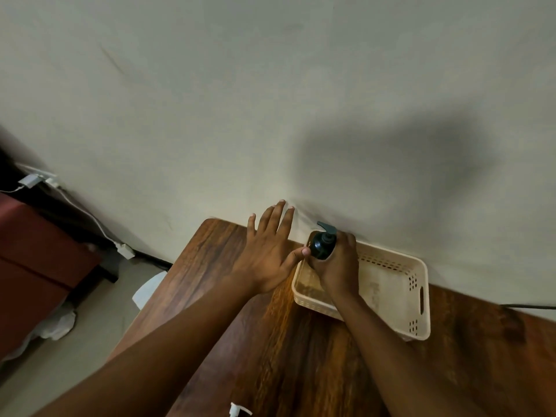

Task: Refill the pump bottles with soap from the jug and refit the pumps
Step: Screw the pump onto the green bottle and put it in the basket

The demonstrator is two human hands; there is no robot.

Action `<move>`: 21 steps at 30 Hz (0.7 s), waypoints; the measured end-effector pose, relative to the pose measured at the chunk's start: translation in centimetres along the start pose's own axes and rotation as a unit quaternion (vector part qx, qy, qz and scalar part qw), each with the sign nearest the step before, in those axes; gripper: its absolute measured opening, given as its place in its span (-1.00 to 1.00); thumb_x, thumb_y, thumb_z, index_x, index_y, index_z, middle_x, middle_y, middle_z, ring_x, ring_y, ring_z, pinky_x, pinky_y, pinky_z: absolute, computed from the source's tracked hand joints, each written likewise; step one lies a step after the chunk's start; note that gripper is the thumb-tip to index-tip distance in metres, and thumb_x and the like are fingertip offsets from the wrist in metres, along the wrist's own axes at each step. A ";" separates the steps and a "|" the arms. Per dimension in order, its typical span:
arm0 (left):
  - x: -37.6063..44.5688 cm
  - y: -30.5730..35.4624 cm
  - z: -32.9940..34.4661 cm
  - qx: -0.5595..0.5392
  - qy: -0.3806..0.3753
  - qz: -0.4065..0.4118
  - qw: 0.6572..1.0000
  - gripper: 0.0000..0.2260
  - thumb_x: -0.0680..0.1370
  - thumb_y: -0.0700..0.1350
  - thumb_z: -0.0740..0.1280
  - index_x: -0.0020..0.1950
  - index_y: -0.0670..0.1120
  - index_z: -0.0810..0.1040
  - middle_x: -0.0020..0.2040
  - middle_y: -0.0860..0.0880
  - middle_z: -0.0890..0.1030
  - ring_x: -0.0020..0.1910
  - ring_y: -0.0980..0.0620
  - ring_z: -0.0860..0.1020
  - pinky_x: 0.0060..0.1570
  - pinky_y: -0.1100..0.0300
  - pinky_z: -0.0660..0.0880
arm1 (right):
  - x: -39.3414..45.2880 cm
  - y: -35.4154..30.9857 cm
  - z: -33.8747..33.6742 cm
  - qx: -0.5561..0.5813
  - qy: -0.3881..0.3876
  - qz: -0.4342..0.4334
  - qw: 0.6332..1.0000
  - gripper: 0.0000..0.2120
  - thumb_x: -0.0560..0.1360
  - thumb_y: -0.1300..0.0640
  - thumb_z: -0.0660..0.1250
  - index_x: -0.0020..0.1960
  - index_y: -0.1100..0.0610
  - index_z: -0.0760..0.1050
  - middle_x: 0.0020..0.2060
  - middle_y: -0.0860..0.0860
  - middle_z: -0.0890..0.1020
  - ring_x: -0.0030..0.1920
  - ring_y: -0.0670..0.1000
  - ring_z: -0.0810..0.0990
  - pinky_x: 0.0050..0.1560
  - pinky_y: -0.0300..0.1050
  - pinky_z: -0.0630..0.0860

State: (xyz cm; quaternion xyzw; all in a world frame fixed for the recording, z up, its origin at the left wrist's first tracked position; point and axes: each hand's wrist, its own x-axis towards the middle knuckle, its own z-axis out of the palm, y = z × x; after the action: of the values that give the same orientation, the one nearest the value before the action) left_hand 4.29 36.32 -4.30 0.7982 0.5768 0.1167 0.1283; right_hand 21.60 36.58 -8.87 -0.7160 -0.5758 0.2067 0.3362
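Observation:
A dark pump bottle with a black pump head stands at the far left corner of a cream plastic basket. My right hand is wrapped around the bottle's body from the right. My left hand hovers flat beside it with fingers spread, and its thumb tip touches the bottle's left side. The tip of a white pump shows at the bottom edge of the view. No jug is in view.
The basket sits on a wooden table pushed against a pale wall. A dark cable runs along the table's right back edge. Left of the table, the floor holds a dark red cabinet, white cables and crumpled bags.

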 end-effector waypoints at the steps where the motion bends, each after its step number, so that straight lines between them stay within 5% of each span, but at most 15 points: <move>1: 0.0 0.1 0.0 -0.002 0.001 -0.001 1.000 -0.13 0.51 0.51 -0.27 0.69 0.02 -0.20 0.69 -0.02 -0.24 0.66 -0.01 -0.26 0.59 -0.27 -0.22 | 0.0 0.0 0.0 -0.001 -0.003 -0.002 1.000 -0.30 0.33 0.04 0.64 0.35 0.18 0.43 0.32 0.10 0.48 0.32 0.11 0.51 0.20 -0.22 0.41; 12: -1.8 2.8 -3.5 -0.009 0.030 -0.001 1.000 -0.13 0.52 0.50 -0.22 0.69 0.01 -0.18 0.70 -0.02 -0.20 0.67 -0.02 -0.22 0.59 -0.28 -0.20 | 0.0 -1.4 -4.5 -0.029 -0.075 0.007 0.997 -0.04 0.29 -0.22 0.60 0.51 0.09 0.25 0.47 0.06 0.35 0.44 0.12 0.40 0.31 0.03 0.52; 21: -7.4 7.7 -8.8 0.010 0.042 -0.009 0.999 -0.15 0.53 0.46 -0.18 0.70 0.01 -0.15 0.70 -0.02 -0.18 0.68 -0.04 -0.18 0.60 -0.26 -0.14 | -5.1 -4.9 -11.9 -0.037 -0.105 -0.072 0.991 -0.01 0.32 -0.29 0.55 0.56 0.04 0.16 0.54 0.03 0.24 0.49 0.10 0.32 0.36 0.02 0.47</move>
State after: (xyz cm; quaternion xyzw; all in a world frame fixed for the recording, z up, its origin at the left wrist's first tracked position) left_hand 5.95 27.58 6.27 0.7884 0.5902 0.1437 0.0971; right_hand 25.08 29.26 2.43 -0.6590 -0.6650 0.2352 0.2611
